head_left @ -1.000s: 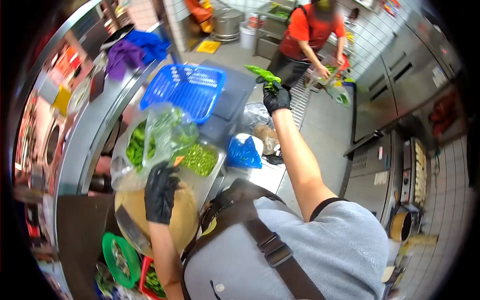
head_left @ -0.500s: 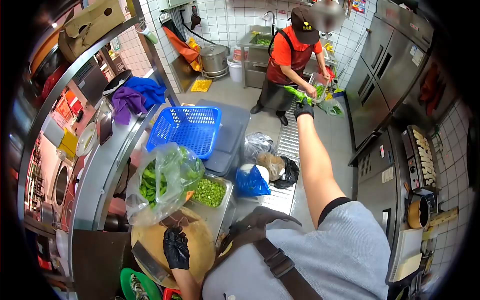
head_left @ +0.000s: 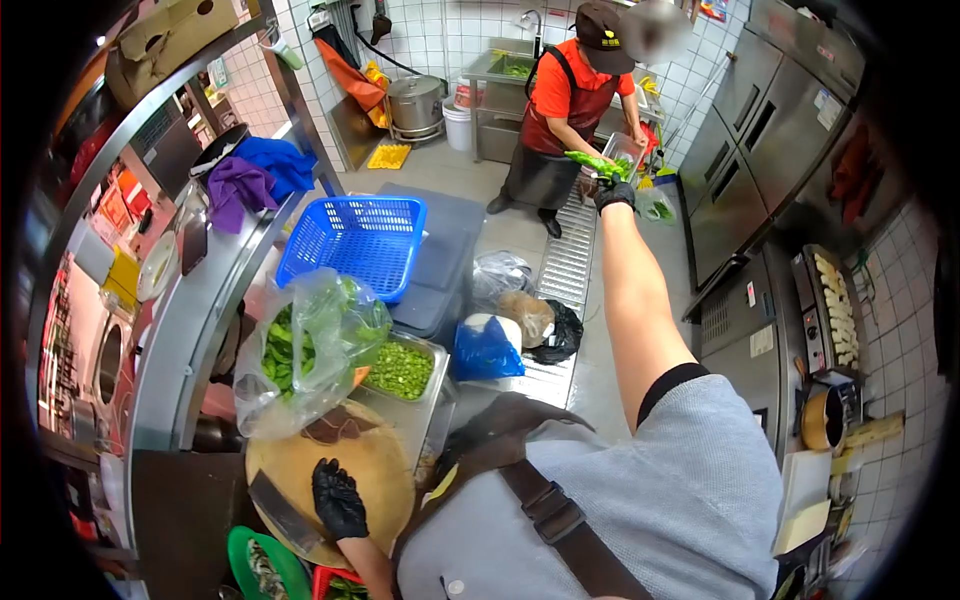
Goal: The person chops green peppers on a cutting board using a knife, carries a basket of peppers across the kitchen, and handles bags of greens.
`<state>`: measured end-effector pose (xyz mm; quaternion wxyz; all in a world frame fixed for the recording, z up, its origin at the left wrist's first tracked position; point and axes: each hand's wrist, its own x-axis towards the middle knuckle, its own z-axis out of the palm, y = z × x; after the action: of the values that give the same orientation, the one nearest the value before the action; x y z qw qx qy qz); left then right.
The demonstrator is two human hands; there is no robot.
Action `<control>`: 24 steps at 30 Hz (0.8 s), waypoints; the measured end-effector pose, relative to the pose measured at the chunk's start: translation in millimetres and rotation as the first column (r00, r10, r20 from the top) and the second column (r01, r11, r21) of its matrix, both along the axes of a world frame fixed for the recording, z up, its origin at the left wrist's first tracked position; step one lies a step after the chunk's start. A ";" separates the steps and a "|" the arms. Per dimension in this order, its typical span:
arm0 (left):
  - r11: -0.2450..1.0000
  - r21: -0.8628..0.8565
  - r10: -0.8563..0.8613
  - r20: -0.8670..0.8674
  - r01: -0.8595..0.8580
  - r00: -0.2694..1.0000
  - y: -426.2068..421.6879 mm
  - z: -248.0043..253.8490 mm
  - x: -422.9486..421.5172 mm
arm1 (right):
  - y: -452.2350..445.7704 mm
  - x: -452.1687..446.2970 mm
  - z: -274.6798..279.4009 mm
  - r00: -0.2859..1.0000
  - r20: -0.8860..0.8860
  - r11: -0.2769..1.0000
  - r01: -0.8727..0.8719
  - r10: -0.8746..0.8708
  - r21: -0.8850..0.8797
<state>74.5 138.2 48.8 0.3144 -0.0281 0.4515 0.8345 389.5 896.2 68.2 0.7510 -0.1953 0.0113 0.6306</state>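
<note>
My right hand (head_left: 614,193), black-gloved, reaches far forward on an outstretched arm and grips a bunch of leafy greens (head_left: 590,160). The bunch is close to a co-worker's hand and a clear container (head_left: 624,150); whether that hand touches it too, I cannot tell. My left hand (head_left: 340,498), also black-gloved, rests open on a round wooden chopping board (head_left: 385,465), its fingers loosely bent. Beside it lies a cleaver (head_left: 283,508). Behind the board stand a clear plastic bag of green leaves (head_left: 290,350) and a metal pan of chopped green pieces (head_left: 402,370).
The co-worker (head_left: 570,110) in a red shirt and dark apron stands ahead. A blue basket (head_left: 350,245) sits on a grey lidded bin (head_left: 447,225). Several bags, including a blue bag (head_left: 487,350), lie by a floor drain (head_left: 570,255). Steel fridges (head_left: 775,140) line the right.
My view has shifted slightly, so most things sit further left. The left hand's fingers have loosened on the board. The greens and the co-worker's container have drawn closer together.
</note>
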 end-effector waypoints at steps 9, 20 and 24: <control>0.938 -0.156 0.283 -0.168 -0.309 0.944 -30.9 -3.4 25.7 | 106.6 6.3 -37.8 0.087 0.987 0.982 0.119 0.134 -0.144; 0.932 -0.226 0.225 -0.249 -0.283 0.942 -3.5 -13.4 30.7 | 182.3 13.1 -121.6 -0.809 0.550 0.978 0.166 0.208 -0.126; 0.945 -0.141 0.274 -0.146 -0.294 0.951 18.4 0.3 27.0 | 181.1 16.0 -108.0 -0.920 0.372 0.973 0.039 0.125 -0.229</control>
<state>101.5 156.5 49.0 0.1588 -0.0664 0.5274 0.8320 405.6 1077.3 -39.8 0.0809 -0.6850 -0.7239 0.0150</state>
